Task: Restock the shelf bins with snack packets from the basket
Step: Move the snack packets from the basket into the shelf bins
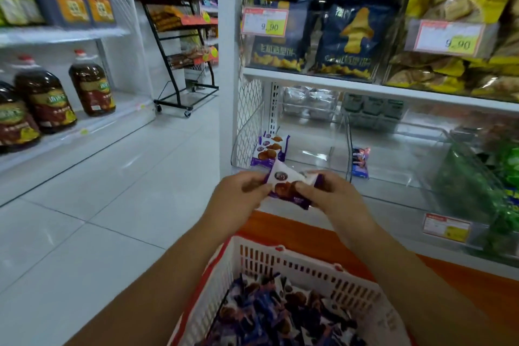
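Purple-white snack packet [284, 177] held tilted above packet-filled white basket [309, 264], three packets [269, 149] standing in clear bin [320, 156]

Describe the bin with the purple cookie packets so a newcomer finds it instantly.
Find the white shelf board under the dark blue chip bags. Below it, take the leftmost clear bin, against the wire-mesh side panel. It alone holds purple cookie packets, stacked at its left wall; its neighbour shows one blue packet.
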Available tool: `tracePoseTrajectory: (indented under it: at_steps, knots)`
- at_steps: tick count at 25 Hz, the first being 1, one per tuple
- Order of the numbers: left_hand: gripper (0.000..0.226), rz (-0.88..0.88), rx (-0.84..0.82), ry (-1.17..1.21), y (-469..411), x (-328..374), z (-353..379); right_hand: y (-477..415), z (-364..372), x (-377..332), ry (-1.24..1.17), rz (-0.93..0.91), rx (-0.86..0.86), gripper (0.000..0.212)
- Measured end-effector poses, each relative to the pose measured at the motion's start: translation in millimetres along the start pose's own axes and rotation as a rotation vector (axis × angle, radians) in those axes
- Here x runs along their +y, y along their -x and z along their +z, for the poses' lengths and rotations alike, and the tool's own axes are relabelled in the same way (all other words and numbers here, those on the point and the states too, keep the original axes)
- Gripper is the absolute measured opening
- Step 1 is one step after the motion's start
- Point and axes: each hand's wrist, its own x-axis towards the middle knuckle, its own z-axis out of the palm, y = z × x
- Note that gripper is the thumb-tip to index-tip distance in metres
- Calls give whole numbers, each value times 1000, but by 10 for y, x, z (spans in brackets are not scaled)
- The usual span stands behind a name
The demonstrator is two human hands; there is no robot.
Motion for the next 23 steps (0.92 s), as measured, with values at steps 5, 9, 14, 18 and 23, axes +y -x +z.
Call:
tracePoseTrajectory:
  at_steps: [5,9,14,18,23]
  knots:
    - [48,211,128,-628,-367,-237,-247,-1100,174,-332,69,-16,114,21]
    - [56,279,51,-831,-512,-456,-300,-1737,488,-20,266,221,-3,27]
    - [64,249,13,-809,-595,-555,-327,-2269,672,303,394,305,-73,59]
    - [54,243,22,-824,-624,-620,-333,-2273,693,274,226,398,-73,57]
    - [56,265,37,-808,-603,-645,-332,-2229,736,278,112,378,-17,41]
